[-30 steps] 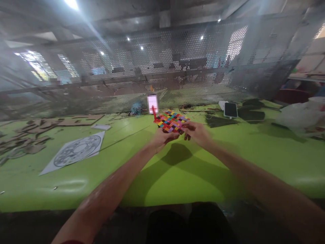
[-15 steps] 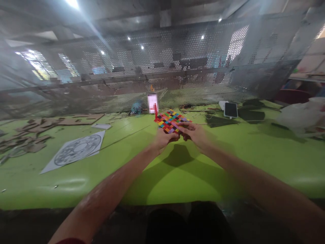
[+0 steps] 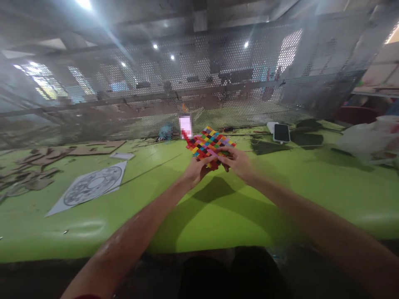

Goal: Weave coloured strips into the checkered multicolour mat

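Note:
A woven mat of many-coloured strips [image 3: 209, 142] is held up off the green table, tilted, with a red strip end sticking out at its far left corner. My left hand [image 3: 197, 168] grips its near left edge, thumb on top and fingers partly hidden beneath. My right hand [image 3: 235, 161] pinches the near right edge, its thumb and forefinger close to a pink strip in the weave. Both hands lie near each other at the mat's near corner, above their shadow on the table.
On the green table [image 3: 149, 207], a printed sheet with a ring pattern [image 3: 93, 182] and cardboard scraps [image 3: 31, 166] lie left. A phone [image 3: 282, 133], dark green sheets [image 3: 268, 146] and a white plastic bag [image 3: 368, 139] are right. A perforated metal screen [image 3: 199, 87] stands behind.
The mat has risen and tilted more towards me, its far corner higher now. My left hand has its thumb further up on the mat. The view has shifted slightly.

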`<state>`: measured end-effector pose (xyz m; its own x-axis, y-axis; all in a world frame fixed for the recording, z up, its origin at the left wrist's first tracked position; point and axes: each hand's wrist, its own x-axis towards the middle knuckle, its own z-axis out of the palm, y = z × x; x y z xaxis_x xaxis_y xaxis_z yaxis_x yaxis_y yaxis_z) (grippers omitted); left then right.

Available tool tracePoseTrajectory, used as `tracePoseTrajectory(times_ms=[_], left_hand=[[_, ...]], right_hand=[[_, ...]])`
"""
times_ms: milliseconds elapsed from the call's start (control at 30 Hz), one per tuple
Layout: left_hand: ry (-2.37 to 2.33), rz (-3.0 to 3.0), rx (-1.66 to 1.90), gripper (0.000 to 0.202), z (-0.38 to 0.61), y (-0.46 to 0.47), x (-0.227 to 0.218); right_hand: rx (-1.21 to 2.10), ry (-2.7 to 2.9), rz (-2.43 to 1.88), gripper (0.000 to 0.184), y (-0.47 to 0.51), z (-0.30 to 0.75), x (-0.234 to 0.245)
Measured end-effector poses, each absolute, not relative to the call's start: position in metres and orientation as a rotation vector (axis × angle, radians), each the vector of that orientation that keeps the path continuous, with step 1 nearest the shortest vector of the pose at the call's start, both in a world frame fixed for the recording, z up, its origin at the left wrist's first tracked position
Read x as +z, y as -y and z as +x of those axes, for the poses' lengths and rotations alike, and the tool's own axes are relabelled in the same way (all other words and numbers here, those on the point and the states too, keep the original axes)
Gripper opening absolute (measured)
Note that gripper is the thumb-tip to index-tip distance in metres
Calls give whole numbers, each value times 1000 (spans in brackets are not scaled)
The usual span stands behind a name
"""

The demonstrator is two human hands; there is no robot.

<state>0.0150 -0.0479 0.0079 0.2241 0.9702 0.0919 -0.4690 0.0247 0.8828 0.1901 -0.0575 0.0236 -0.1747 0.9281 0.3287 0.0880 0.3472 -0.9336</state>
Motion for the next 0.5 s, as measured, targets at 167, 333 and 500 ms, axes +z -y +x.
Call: tracePoseTrajectory(times_ms=[167, 333, 500], left_hand=[[-734, 970, 1351, 35, 16, 47, 10], [-769, 947, 1414, 38, 19, 45, 10], [-781, 944, 1456, 39, 20, 44, 8]], right_hand=[[991, 1622, -1009, 28, 57, 194, 27], [959, 1652, -1010, 41, 58, 198, 31], [1012, 1654, -994, 41, 63, 195, 34]])
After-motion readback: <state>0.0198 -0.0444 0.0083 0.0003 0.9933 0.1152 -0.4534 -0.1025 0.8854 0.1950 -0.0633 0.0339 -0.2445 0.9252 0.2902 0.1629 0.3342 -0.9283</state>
